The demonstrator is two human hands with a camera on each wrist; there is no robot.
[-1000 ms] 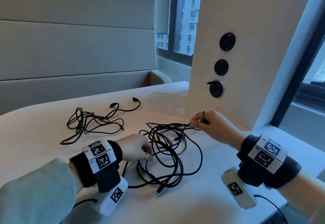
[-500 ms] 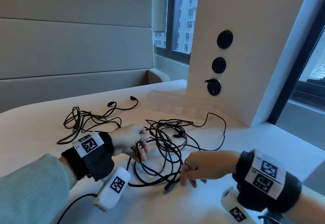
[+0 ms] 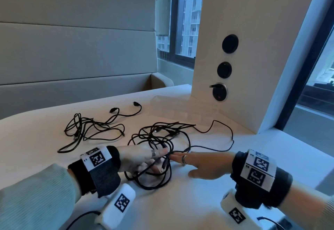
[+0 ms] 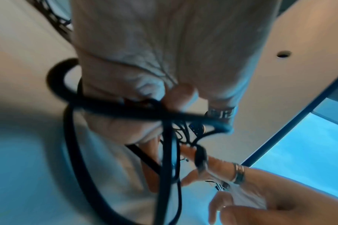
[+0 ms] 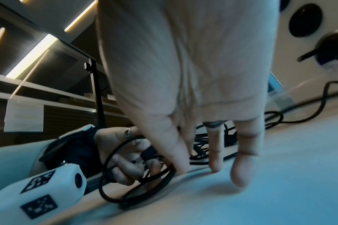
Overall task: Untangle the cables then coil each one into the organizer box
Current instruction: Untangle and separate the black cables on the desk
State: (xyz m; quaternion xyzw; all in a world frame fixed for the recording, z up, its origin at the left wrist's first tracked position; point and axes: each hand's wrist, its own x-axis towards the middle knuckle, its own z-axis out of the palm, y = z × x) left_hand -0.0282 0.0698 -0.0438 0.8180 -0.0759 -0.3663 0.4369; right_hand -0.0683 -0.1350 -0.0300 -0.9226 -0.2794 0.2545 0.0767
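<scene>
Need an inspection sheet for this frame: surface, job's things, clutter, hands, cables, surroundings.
Surface: white table, cables lie loose on it.
Job's things: near tangle of black cables, uncoiled; far tangle apart from it, untouched; clear organizer box by the pillar, contents not discernible.
Clutter: nothing seen.
Hands: left hand grips strands of the near tangle; right hand has straight fingers, tips at the same strands, nothing held.
Cables: one strand loops from the near tangle toward the pillar.
Surroundings: white pillar with round sockets, padded bench wall, windows.
</scene>
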